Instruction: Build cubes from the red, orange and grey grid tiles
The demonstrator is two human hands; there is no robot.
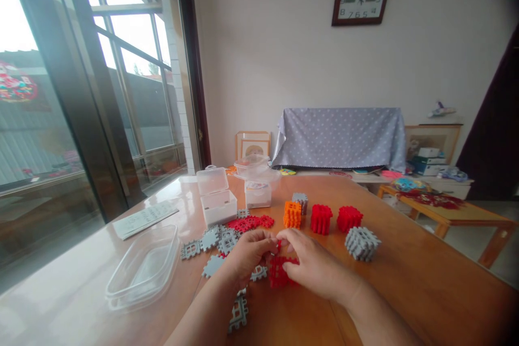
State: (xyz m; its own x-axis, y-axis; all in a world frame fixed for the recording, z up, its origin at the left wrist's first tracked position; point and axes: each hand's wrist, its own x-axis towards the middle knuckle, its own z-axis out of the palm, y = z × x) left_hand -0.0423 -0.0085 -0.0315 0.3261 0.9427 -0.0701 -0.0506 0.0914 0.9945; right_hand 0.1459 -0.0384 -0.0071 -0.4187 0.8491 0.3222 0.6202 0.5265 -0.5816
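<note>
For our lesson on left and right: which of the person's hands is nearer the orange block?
Right. The right hand is just in front of the orange block; the left hand is also in front, but off to its left.

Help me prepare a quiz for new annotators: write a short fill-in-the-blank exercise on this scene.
1. Closest to the right hand, the interlocking plastic tiles are ____.
2. Among the cube-shaped tile stacks, exactly one is ____.
3. The clear plastic tub lies to the ____ of the left hand.

Missing words: red; orange; left.
</note>
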